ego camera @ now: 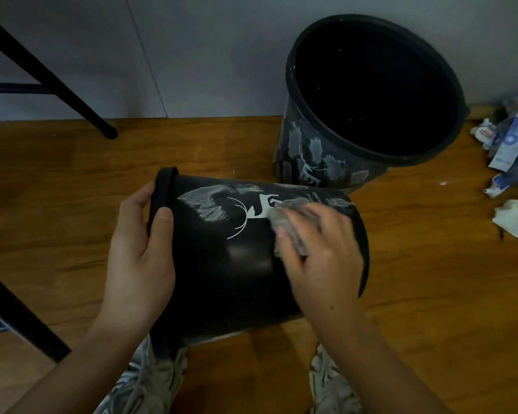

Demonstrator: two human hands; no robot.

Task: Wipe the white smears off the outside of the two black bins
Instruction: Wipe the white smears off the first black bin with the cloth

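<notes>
Left hand [138,252] gripping tipped bin [231,264] rim, right hand [320,252] pressing cloth [284,225] on smears

Home room: wood-look floor [72,174], plain wall [207,55], spilled household litter [512,150] (toothpaste box).
</notes>
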